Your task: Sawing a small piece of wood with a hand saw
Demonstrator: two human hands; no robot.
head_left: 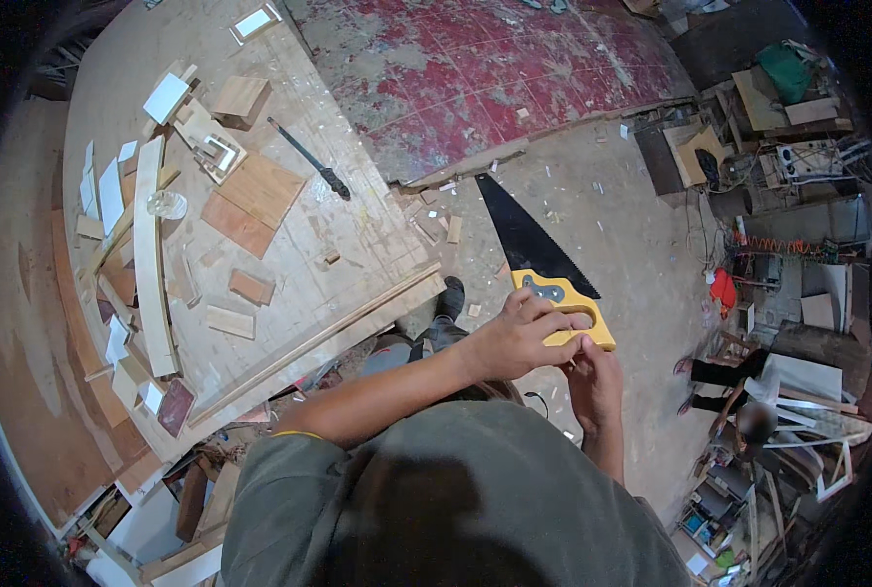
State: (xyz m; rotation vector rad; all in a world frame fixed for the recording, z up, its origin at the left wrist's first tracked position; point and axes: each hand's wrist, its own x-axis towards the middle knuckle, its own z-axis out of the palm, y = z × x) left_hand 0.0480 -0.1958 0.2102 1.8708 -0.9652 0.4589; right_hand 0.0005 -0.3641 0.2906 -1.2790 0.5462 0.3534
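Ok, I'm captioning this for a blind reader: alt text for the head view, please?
A person's left hand grips a saw by its yellow handle, the right hand at the near end. Wood pieces litter a table at left; another person is at far right.

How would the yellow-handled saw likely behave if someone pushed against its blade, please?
The long black blade narrows toward its tip, so that end would probably flex most. Its toothed edge would likely catch. The chunky yellow handle probably makes its end heavier.
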